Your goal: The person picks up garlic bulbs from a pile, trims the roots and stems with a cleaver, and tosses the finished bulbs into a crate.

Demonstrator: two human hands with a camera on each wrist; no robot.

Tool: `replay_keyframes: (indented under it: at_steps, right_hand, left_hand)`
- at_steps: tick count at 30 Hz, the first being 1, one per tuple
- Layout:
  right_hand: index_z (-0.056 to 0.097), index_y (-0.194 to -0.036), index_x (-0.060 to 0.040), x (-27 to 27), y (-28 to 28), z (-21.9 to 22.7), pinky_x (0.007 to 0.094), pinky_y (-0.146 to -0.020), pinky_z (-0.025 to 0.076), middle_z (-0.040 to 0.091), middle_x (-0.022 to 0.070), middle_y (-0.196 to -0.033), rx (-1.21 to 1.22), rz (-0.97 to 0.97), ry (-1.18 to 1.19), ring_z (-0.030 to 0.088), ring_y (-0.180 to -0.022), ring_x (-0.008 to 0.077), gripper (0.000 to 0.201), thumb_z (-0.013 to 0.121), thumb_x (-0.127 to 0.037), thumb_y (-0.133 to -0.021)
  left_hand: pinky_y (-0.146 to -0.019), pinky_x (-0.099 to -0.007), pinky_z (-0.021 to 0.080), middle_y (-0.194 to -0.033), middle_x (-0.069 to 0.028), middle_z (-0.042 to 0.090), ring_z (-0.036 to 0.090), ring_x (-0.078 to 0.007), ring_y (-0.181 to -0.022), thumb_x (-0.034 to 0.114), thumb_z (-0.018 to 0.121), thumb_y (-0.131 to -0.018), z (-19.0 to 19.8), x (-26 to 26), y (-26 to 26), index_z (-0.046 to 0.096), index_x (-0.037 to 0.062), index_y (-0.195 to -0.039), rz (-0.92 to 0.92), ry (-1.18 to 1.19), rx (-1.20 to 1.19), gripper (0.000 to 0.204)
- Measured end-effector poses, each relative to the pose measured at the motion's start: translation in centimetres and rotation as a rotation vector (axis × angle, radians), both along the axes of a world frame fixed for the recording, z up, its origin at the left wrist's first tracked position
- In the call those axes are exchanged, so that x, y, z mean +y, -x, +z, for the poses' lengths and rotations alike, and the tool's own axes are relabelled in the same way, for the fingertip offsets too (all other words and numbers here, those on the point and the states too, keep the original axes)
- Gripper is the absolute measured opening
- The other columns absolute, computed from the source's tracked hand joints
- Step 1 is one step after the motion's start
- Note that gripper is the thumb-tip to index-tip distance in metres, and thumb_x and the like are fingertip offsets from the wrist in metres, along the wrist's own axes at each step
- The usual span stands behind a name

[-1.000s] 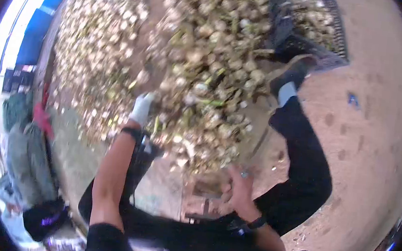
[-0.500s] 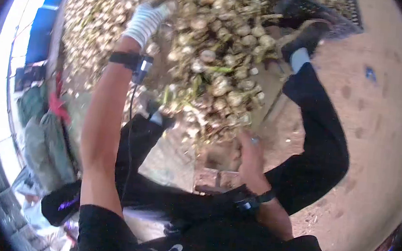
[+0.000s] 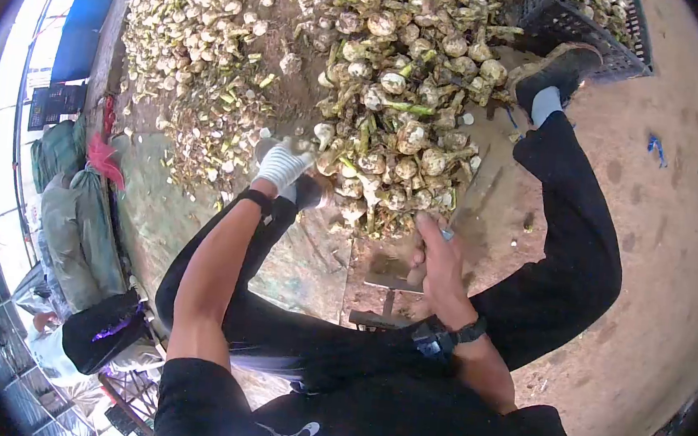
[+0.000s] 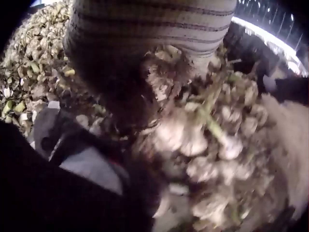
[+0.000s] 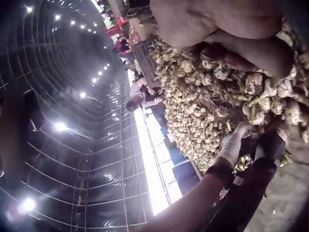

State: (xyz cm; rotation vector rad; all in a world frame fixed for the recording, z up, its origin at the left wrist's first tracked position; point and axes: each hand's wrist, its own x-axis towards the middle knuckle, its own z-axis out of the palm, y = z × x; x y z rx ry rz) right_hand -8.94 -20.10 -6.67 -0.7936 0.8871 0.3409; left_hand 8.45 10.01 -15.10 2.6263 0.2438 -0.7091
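My left hand point(image 3: 284, 164), in a white glove with thin stripes, is low at the near left edge of the garlic heap point(image 3: 411, 136), beside my left shoe point(image 3: 311, 191). The left wrist view shows its fingers gripping a garlic bulb point(image 4: 166, 77), roots outward; the glove hides part of it. My bare right hand point(image 3: 443, 265) is at the heap's near right edge, fingers curled and thumb forward. A small bluish glint shows by its fingertips, and I cannot tell whether the hand holds a tool. In the right wrist view its curled fingers point(image 5: 217, 19) hang over the bulbs.
A second spread of garlic point(image 3: 199, 27) lies to the left. A black crate point(image 3: 610, 41) with garlic stands past my right shoe point(image 3: 564, 75). A small stand point(image 3: 393, 283) is between my legs. Filled sacks point(image 3: 79, 226) line the left side, with another person's dark cap point(image 3: 107, 331) nearby.
My left hand reached forward over the garlic, then drew back toward my left shoe with a bulb. The right hand has stayed close to the heap's near edge. The head view has shifted slightly.
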Motion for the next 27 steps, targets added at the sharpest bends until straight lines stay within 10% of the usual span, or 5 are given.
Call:
replay_keyframes:
  at_steps: [9, 12, 19, 23, 27]
  right_hand:
    - [0.053, -0.129, -0.0053, 1.0, -0.8, 3.6, 0.0210, -0.041, 0.034, 0.053, -0.0025, -0.064, -0.323, 0.257, 0.345, 0.045, -0.048, 0.0049, 0.051, 0.063, -0.035, -0.088]
    - [0.041, -0.138, -0.0038, 0.7, 0.0, 5.9, 0.0227, -0.041, 0.035, 0.050, -0.0007, -0.062, -0.397, 0.329, 0.265, 0.044, -0.046, 0.0066, 0.066, 0.064, -0.039, -0.087]
    - [0.052, -0.113, -0.0043, 1.1, 2.0, 10.3, 0.0233, -0.041, 0.036, 0.052, 0.0007, -0.074, -0.333, 0.054, -0.142, 0.045, -0.049, 0.0085, 0.047, 0.067, -0.039, -0.085]
    - [0.053, -0.106, -0.0059, 2.3, 2.0, 12.4, 0.0217, -0.041, 0.034, 0.054, 0.0006, -0.076, -0.456, 0.149, -0.122, 0.043, -0.049, 0.0081, 0.043, 0.065, -0.043, -0.086]
    - [0.063, -0.083, -0.0016, 0.8, 2.0, 11.3, 0.0267, -0.045, 0.039, 0.056, 0.0000, -0.066, -0.438, 0.424, 0.582, 0.049, -0.051, 0.0100, 0.033, 0.064, -0.034, -0.085]
  left_hand:
    - [-0.049, -0.0191, 0.045, -0.082, -0.0021, 0.066, 0.056, -0.0048, -0.060, 0.032, 0.071, -0.081, 15.4, -10.0, 5.4, 0.055, -0.0060, -0.116, -0.083, 0.697, 0.203, 0.054]
    - [-0.056, -0.0270, 0.047, -0.081, -0.0043, 0.068, 0.056, -0.0127, -0.059, 0.035, 0.071, -0.080, 18.9, -12.4, 8.4, 0.058, -0.0043, -0.116, -0.453, 0.341, -0.013, 0.055]
    - [-0.081, -0.0275, 0.048, -0.107, -0.0099, 0.064, 0.058, -0.0116, -0.090, 0.032, 0.079, -0.072, 21.2, -12.0, 11.7, 0.049, -0.0028, -0.128, -0.583, 0.670, -0.532, 0.072]
    - [-0.086, -0.0270, 0.047, -0.107, -0.0041, 0.063, 0.057, -0.0096, -0.096, 0.018, 0.080, -0.072, 19.2, -12.1, 14.6, 0.048, -0.0003, -0.125, -0.114, 1.112, -0.013, 0.065]
    - [-0.082, -0.0267, 0.048, -0.102, -0.0026, 0.064, 0.058, -0.0088, -0.091, 0.017, 0.077, -0.073, 19.0, -10.8, 15.0, 0.053, -0.0001, -0.116, -0.150, 1.033, -0.212, 0.052]
